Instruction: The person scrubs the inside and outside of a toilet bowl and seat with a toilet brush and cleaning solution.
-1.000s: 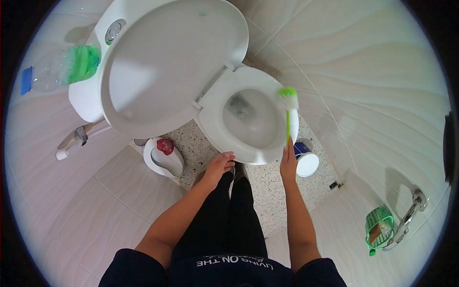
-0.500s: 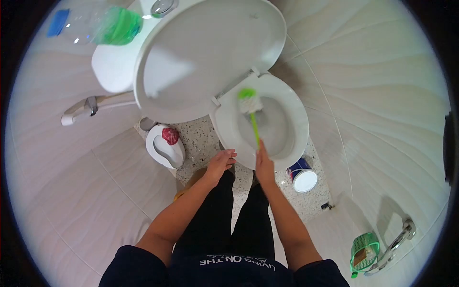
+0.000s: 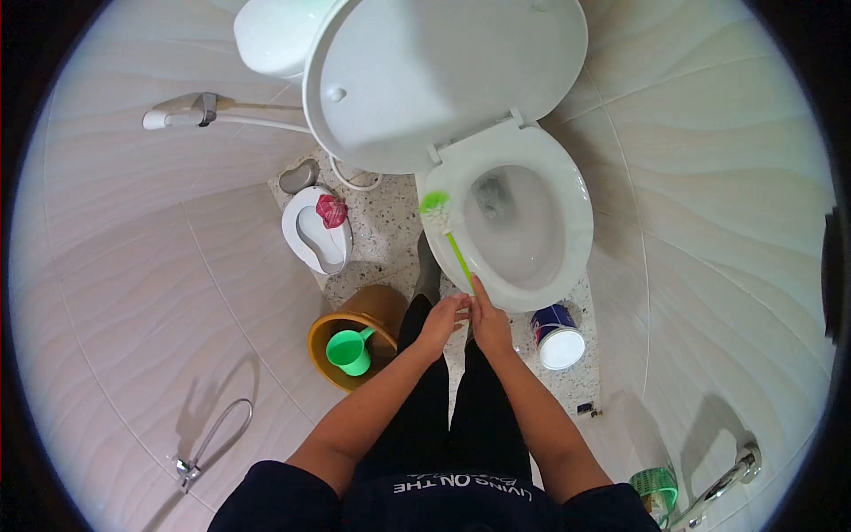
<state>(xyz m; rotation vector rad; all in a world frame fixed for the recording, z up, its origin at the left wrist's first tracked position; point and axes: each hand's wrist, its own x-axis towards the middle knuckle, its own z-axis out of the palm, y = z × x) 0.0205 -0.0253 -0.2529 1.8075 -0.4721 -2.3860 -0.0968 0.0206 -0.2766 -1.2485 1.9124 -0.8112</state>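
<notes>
A toilet brush (image 3: 457,255) with a bright green handle and a white-and-green head is in my right hand (image 3: 490,324), fingers wrapped round the handle's lower end. Its head is over the left rim of the white toilet bowl (image 3: 578,213). Beside my right hand is my left hand (image 3: 443,325), fingers loosely bent and apart near the handle's end; I see nothing held in it. Behind the bowl the toilet lid (image 3: 452,80) stands raised. Greyish water shows inside the bowl.
On the left are a white bedpan (image 3: 303,253) with a red crumpled packet (image 3: 331,212) and a brown bucket (image 3: 321,330) holding a green dipper (image 3: 348,353). A blue-and-white paint pail (image 3: 562,348) stands right. A bidet sprayer (image 3: 182,115) and green basket (image 3: 654,487) hang on walls.
The brush head has moved from over the bowl's opening to its left rim. My left hand has come right, next to my right hand. The view has shifted, bringing the bucket and dipper into sight.
</notes>
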